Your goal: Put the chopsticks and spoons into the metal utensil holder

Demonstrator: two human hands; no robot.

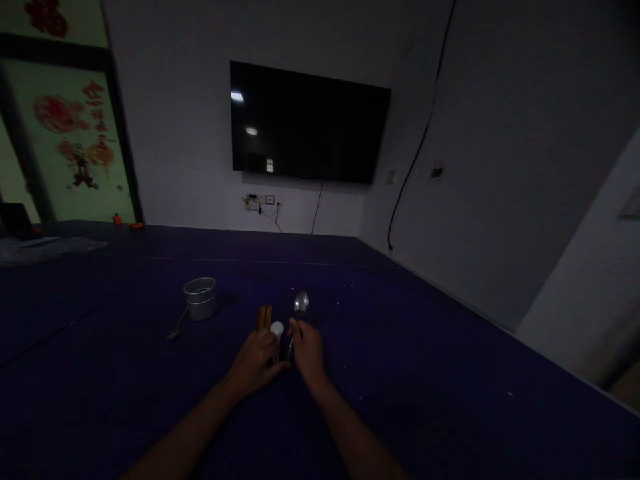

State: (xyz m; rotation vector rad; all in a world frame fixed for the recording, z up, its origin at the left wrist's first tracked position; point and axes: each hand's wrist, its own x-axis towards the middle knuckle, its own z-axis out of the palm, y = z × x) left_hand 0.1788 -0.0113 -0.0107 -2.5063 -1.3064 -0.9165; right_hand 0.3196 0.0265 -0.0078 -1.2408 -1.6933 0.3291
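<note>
My right hand (307,350) is closed round a metal spoon (301,303), its shiny bowl pointing away from me and its handle running down between my hands. My left hand (257,360) curls over a few gold-brown, stick-like pieces (265,317) and a white, round-ended utensil (277,329). Its thumb stretches toward the spoon handle. The lower parts of these things are hidden by my fingers, and the dim light blurs their kind. Left of my hands stands a grey metal cup (201,300), upright. A fork (177,327) leans or lies beside its base; I cannot tell which.
A dark blue surface (425,373) spreads around my hands, with small white specks on it. Behind it, a television (310,123) hangs on the wall above sockets and cords. Clear plastic sheeting (45,252) and small orange objects (136,226) lie far left.
</note>
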